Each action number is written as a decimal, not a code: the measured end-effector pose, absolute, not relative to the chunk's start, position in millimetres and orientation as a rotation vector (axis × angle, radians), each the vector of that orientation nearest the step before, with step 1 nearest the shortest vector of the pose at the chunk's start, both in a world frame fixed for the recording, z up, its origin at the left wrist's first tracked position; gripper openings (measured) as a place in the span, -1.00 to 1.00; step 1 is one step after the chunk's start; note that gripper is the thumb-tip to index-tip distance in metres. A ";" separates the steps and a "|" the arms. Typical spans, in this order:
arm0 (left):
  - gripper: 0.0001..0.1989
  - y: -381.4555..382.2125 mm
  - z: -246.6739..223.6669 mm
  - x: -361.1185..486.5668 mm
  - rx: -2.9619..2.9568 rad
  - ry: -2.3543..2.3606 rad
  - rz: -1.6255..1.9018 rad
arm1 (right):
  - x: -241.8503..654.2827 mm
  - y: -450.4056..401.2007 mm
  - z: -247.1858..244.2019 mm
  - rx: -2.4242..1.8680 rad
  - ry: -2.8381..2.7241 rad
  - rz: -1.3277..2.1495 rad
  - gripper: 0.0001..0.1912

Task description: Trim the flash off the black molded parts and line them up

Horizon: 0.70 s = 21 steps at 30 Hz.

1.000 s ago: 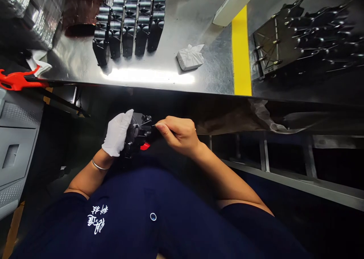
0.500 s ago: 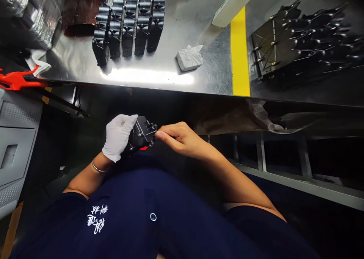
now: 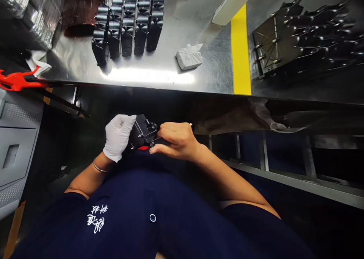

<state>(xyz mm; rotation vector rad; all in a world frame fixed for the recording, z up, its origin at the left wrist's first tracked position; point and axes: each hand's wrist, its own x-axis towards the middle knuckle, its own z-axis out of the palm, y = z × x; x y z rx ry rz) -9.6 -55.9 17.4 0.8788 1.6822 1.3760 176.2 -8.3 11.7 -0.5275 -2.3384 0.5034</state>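
Your gloved left hand (image 3: 117, 137) clasps one black part (image 3: 144, 127) left of frame centre; your bare right hand (image 3: 179, 139) is half-curled at its right edge, any hold impossible to tell; one white bundle (image 3: 189, 58) lies upper centre; five black strips (image 3: 128, 28) stand upper left; one white bottle (image 3: 233, 5), top, right of centre.
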 end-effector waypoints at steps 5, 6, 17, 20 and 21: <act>-0.58 -54.3 16.8 -7.4 0.845 1.666 1.371 | 176.1 -7.9 15.8 -0.558 -2.387 0.448 -0.40; -0.57 -54.2 17.0 -7.2 0.841 1.664 1.367 | 175.7 -7.6 17.0 -0.571 -2.401 0.444 -0.38; -0.55 -34.2 10.0 -4.6 0.476 1.494 1.492 | 155.9 -24.3 -8.3 -0.697 -2.046 0.634 -0.57; -0.55 -18.4 13.5 3.1 0.203 1.164 1.619 | 154.7 -29.5 -19.0 -0.907 -2.084 0.692 -0.42; -0.60 -14.3 15.8 5.4 0.201 1.072 1.651 | 158.6 -21.4 -19.7 -0.973 -2.062 0.711 -0.46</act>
